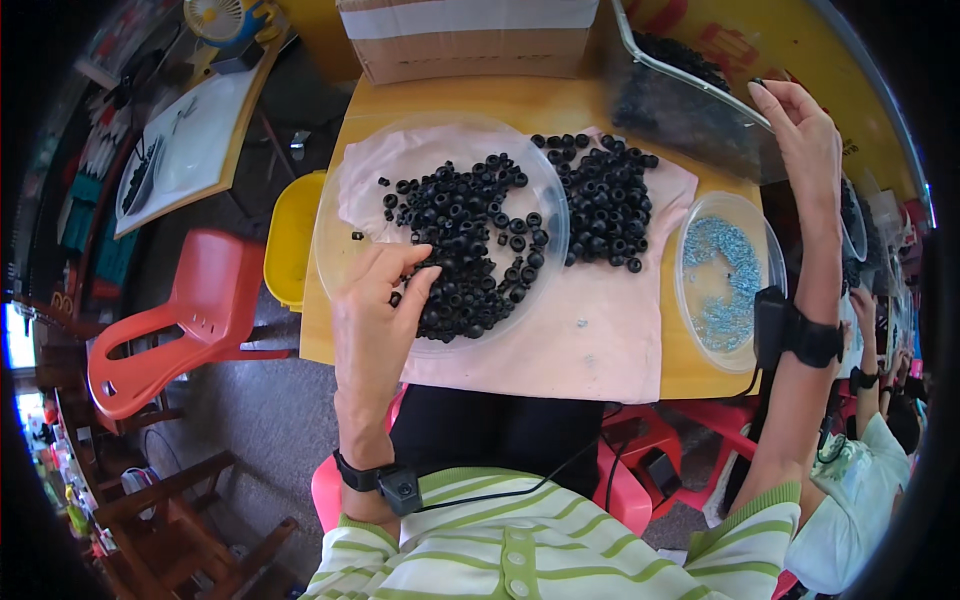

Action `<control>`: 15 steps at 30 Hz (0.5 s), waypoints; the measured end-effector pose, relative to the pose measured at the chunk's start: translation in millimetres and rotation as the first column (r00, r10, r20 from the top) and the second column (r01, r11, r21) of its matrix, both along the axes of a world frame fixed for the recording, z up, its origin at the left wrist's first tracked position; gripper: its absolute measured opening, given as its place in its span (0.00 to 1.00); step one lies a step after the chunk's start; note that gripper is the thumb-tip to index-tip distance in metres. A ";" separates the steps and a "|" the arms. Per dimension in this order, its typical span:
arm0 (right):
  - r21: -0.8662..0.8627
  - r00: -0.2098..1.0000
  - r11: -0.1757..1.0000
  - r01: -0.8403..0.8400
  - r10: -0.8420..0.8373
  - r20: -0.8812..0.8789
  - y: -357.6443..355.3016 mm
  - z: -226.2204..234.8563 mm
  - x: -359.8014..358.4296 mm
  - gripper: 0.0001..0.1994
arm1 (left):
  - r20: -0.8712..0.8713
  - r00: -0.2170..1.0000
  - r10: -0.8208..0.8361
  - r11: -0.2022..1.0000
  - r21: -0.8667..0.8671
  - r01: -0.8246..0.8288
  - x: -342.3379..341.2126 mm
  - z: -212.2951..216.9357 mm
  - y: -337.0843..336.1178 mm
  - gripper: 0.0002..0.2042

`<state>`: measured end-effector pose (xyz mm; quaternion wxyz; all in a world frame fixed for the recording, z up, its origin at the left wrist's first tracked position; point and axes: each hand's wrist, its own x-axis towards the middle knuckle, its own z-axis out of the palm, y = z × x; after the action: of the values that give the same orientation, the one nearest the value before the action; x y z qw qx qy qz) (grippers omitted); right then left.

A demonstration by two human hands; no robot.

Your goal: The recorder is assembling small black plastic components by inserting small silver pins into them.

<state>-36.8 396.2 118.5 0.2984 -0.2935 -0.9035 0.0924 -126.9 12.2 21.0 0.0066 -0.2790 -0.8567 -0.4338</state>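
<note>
One table [540,103] stands before the person, with one pink cloth [560,345] and one round, clear tray [347,200] on it. Taking the tray's centre as the middle of a clock, I see the left hand [372,300] at 7, thumb and forefinger a narrow gap apart at the tray's black beads [450,215]. I can't tell whether those tips have hold of one. The right hand [808,130] is well out at 2, its tips pinched on what looks like a single dark bead [757,82] by the rim of one clear bin [724,130], which has more dark pieces inside.

I count two black heaps on the table outside that bin: one in the tray, and one loose heap [608,205] on the cloth toward 3, just beside the tray. Each runs past counting. Farther out, just past 3, is one bowl [768,245] of tiny blue beads [715,235], countless too.

One carton [480,50] sits at 12, one yellow tub [290,240] at 9, one red chair [215,285] between 8 and 9.
</note>
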 end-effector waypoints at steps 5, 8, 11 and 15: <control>0.181 0.999 0.983 0.007 -0.016 0.049 14.6 -10.0 7.9 0.20 | 0.045 0.998 -0.050 0.998 -0.032 0.052 2.2 -3.7 4.4 0.10; 0.115 0.999 0.992 -0.052 0.052 0.002 -30.9 -0.6 21.3 0.18 | 0.003 0.999 -0.032 0.999 -0.039 0.032 2.8 -12.6 7.3 0.10; -0.206 0.974 0.952 -0.226 0.219 -0.057 -103.2 -7.6 40.3 0.09 | 0.010 0.999 -0.037 0.998 -0.054 0.038 1.4 -21.5 8.2 0.09; -0.336 0.885 0.847 -0.412 0.460 0.072 -160.5 -50.4 69.4 0.05 | 0.030 0.999 -0.038 0.997 -0.067 0.040 4.8 -14.0 13.0 0.09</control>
<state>32.5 235.6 68.1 0.1509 -0.1295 -0.9402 0.2766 -122.1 25.2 7.0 -0.0238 -0.2895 -0.8652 -0.4087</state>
